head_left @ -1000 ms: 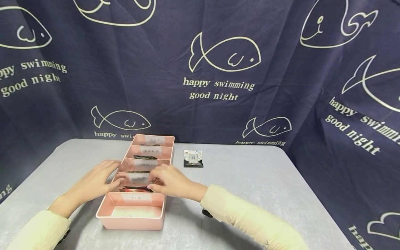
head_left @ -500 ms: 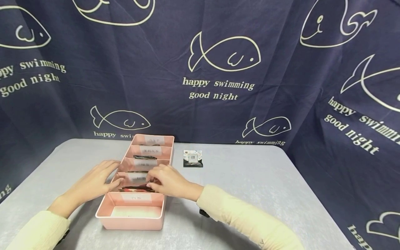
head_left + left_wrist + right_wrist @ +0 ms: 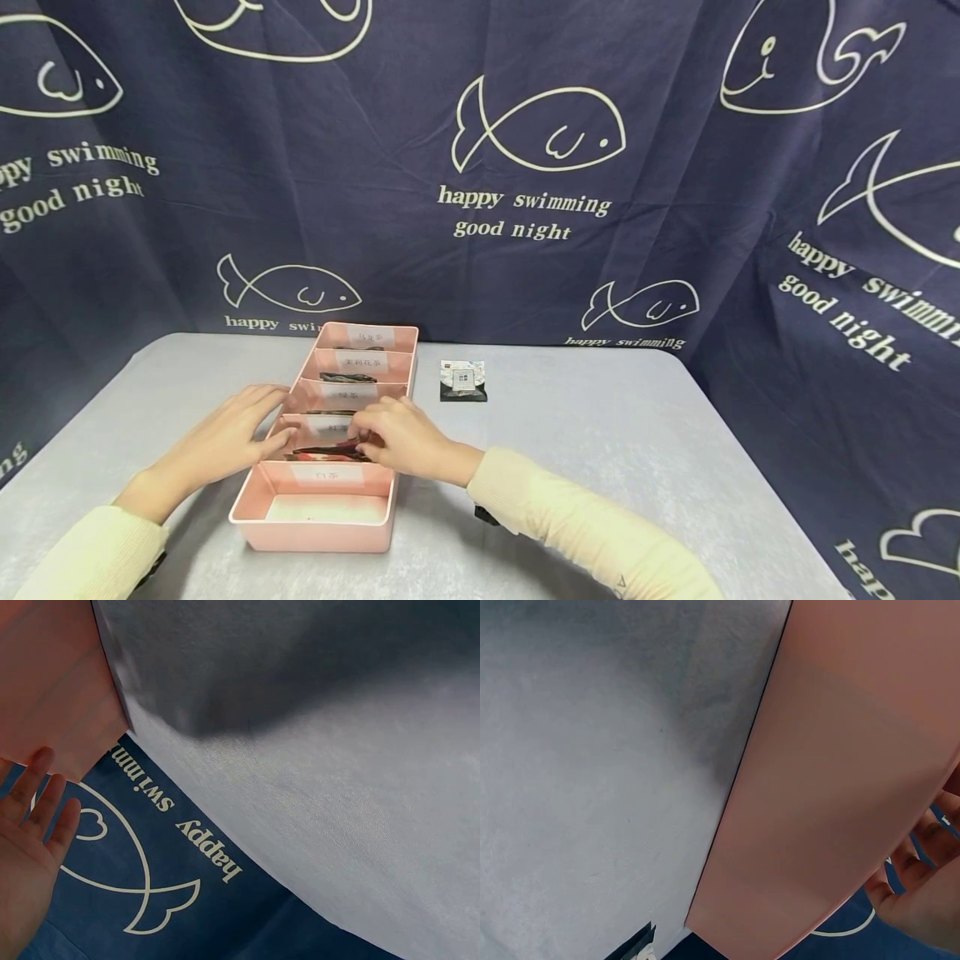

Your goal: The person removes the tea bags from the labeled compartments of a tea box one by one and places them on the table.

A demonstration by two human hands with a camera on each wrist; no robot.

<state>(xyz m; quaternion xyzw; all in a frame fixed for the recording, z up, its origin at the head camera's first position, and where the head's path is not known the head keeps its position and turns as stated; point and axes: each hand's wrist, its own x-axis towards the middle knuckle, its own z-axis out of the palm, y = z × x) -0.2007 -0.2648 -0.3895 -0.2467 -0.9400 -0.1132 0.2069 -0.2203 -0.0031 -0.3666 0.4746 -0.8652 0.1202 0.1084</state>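
Observation:
A long pink divided box (image 3: 318, 536) stands left of the middle, its compartments marked with white paper labels. Red and black tea sachets (image 3: 318, 455) stand in the second compartment from the front. My right hand (image 3: 412, 437) reaches over the right rim and pinches the right end of a sachet there; its fingertips are partly hidden. At the left rim, my left hand (image 3: 225, 433) rests with loose fingers, the thumb over the same compartment. In the left wrist view the fingers (image 3: 46, 799) lie against the box's outer wall.
A single black and white sachet (image 3: 462, 382) lies on the grey table (image 3: 570, 450), right of the box. Dark sachets (image 3: 347, 378) stand in compartments farther back. The front compartment (image 3: 330, 507) shows a bare floor. A dark blue fish-print cloth (image 3: 405, 250) hangs behind.
My right hand has shifted slightly left within the compartment, and the sachet at its fingertips now tilts up a little. The left hand and the box stay put.

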